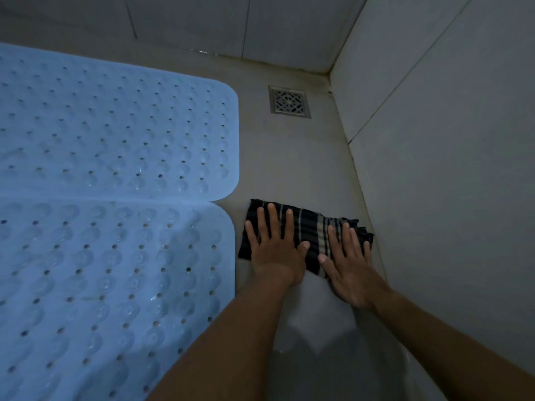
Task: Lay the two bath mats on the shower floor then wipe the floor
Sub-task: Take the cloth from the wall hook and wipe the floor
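Both mats laid, 9 o'clock. Left hand and right hand flat, unclenched, pressing cloth; wiping floor underway.

Both hands flat on cloth

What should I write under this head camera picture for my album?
Both hands, left hand and right hand, press a striped cloth on the shower floor beside two blue mats.

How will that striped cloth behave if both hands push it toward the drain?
The cloth looks soft and folded, so it will probably bunch rather than slide stiffly. With the left hand and right hand pressed flat on it, it should glide across the smooth floor.
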Motion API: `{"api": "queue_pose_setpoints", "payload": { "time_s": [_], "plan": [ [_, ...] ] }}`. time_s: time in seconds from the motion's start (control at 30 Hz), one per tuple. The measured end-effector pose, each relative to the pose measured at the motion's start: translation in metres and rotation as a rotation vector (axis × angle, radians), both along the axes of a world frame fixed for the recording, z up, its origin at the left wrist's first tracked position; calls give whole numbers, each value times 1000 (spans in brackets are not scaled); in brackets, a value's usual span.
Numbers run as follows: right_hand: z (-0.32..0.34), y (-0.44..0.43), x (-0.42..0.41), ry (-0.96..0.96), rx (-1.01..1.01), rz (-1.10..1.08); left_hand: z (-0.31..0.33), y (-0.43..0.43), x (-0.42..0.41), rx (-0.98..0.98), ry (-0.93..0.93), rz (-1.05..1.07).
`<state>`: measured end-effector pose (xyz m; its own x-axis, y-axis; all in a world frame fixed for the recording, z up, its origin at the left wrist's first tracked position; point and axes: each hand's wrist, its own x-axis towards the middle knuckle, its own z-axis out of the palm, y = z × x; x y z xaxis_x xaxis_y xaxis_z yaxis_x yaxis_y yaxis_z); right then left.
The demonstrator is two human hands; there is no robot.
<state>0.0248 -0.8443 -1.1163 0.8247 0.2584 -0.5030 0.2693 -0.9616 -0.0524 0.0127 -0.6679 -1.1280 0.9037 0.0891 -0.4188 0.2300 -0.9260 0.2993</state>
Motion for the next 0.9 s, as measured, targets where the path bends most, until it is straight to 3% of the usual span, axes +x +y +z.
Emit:
{"api": "queue_pose_setpoints", "payload": {
  "time_s": [0.37,0.5,0.9],
  "plan": [
    [-5,2,-2,-34,-5,-40,7,2,2,-22,104,-33],
    [-10,-1,0,-102,27,-15,5,2,5,-11,65,-10],
    [-6,-1,0,-61,60,-29,8,-3,3,35,79,5]
  ]
}}
